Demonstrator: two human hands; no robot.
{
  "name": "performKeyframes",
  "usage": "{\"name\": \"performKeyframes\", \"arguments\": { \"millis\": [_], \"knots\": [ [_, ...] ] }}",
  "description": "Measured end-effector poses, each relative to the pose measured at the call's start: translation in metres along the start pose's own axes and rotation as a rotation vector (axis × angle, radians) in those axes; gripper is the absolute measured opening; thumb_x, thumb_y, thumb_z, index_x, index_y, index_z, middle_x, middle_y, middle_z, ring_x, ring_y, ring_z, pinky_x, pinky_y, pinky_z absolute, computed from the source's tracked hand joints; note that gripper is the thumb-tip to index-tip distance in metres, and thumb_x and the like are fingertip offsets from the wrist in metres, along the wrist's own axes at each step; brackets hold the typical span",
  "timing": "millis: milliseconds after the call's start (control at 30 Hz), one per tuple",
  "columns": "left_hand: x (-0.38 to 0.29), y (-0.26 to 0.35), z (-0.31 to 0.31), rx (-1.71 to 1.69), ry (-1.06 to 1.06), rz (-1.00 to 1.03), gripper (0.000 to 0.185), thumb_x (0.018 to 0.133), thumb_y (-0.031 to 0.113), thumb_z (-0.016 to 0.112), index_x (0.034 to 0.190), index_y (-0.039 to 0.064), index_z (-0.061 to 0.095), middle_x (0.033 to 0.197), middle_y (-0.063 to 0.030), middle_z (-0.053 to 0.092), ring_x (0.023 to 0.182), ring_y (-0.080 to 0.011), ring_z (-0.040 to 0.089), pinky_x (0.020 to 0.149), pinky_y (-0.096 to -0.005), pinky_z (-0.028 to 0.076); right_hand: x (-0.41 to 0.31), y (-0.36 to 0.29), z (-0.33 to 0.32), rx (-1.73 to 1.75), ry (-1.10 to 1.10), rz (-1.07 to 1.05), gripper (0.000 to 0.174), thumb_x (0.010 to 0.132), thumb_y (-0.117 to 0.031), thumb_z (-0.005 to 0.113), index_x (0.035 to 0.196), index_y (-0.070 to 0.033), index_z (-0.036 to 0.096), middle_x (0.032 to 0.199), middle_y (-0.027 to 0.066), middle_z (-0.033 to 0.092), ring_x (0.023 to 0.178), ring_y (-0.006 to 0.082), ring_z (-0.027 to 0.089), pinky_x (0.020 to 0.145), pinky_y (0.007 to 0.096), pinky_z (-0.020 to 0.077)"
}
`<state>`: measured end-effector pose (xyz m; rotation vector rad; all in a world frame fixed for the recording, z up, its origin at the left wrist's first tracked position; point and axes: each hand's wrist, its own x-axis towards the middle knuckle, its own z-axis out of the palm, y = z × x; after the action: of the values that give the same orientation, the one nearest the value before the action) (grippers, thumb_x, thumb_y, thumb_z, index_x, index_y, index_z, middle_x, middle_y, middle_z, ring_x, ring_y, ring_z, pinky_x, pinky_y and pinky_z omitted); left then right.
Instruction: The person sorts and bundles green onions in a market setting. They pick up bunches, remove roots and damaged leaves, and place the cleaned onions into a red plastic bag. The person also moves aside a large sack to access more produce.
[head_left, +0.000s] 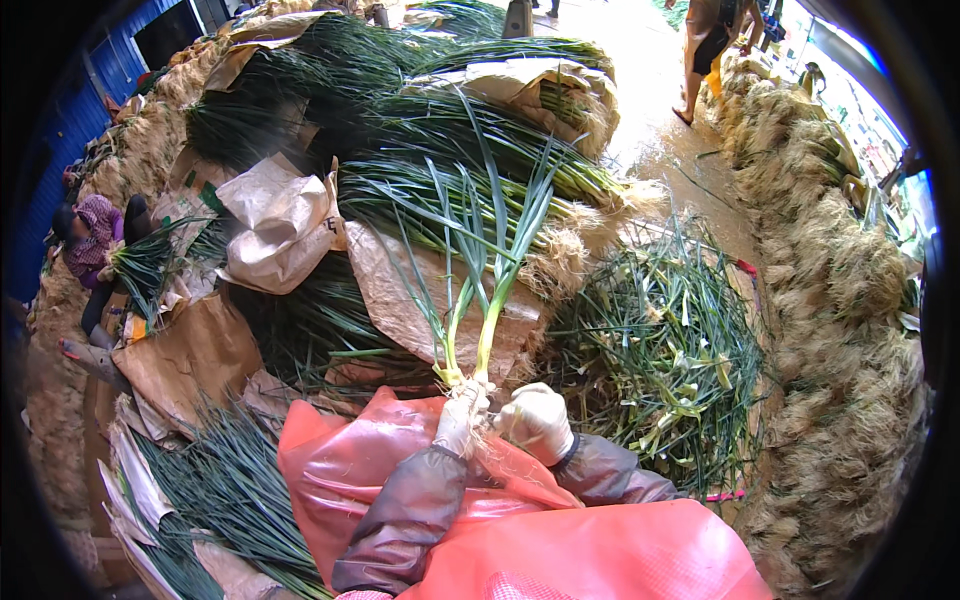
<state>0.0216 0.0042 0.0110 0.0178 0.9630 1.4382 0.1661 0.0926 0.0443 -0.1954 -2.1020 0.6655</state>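
My left hand (459, 420), in a pale glove, grips a small bunch of green onions (489, 326) by the white base. Their leaves point up and away from me, while the stringy roots hang below the fist. Just to the right is my gloved right hand (535, 421), its fingers curled beside the roots; what lies inside them is hidden. Both hands are above a red plastic apron (600, 547) spread over my lap. Bundled green onions (450, 195) lie ahead, partly on brown wrapping sheets (442, 300).
A heap of stripped leaves (660, 352) sits to my right. Beyond it runs a long row of root-ended bundles (832, 330). More green onions (225, 480) lie at lower left. One person (94, 232) sits at left holding onions; another person (709, 56) stands on the wet floor (675, 161).
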Motion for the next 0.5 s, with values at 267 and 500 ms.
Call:
{"name": "performKeyframes", "arguments": {
  "millis": [267,500],
  "knots": [
    [-0.012,0.017,0.013,-0.431,-0.549,-0.362,0.032,0.091,0.028,0.044,0.101,0.000,0.057,0.052,0.0025,0.042,0.035,-0.0112,0.034,0.037,-0.0260,0.032,0.052,0.070,0.049,1.562,0.122,1.370,0.052,0.092,-0.050,0.055,0.113,-0.003,0.061,0.073,-0.0028,0.058,0.053,0.0074,0.044,0.048,0.0241,0.0428],
    [-0.010,0.021,-0.004,-0.625,-0.571,-0.154,0.035,0.096,0.032,0.041,0.101,0.001,0.054,0.053,0.0033,0.039,0.038,-0.0097,0.035,0.041,-0.0270,0.032,0.032,0.036,0.091,1.023,0.406,1.392,0.030,0.093,-0.033,0.059,0.084,-0.006,0.065,0.057,-0.0016,0.055,0.041,0.0082,0.047,0.036,0.0244,0.0362]
  ]
}}
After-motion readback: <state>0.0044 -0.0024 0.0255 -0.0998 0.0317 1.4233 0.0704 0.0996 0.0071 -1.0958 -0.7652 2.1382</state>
